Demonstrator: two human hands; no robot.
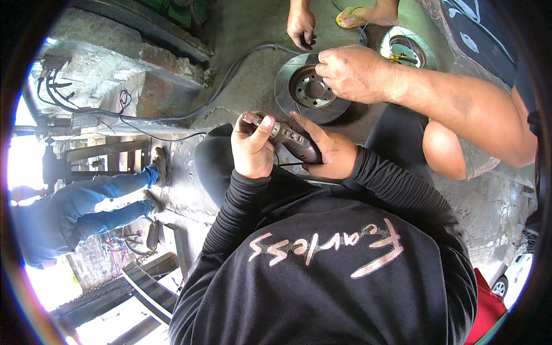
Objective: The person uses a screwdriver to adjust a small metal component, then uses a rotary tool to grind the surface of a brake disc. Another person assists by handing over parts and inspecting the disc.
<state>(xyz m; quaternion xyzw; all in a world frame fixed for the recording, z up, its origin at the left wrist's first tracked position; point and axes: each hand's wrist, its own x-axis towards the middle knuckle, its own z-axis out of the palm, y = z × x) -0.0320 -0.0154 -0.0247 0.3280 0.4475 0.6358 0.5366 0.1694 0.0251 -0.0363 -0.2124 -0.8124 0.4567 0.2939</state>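
Observation:
A dark grey rotary tool (297,145) is held in front of my lap, its nose tilted up to the left. My left hand (253,148) is closed round the nose end, thumb pressed on top. The thicker rear body rests in my right hand (334,152), whose index finger points along it. Just beyond the tool, a grooved brake disc (288,106) with a ring of bolt holes lies on the floor. Another person's hand (356,75) reaches over its right side, apart from mine; what it holds, if anything, is hidden.
Beyond the disc hangs another hand (301,27), near a foot in a yellow flip-flop (352,17). A round metal part (424,56) lies at the far right. A thick black cable (227,86) crosses the floor. A person in jeans (109,190) stands at left.

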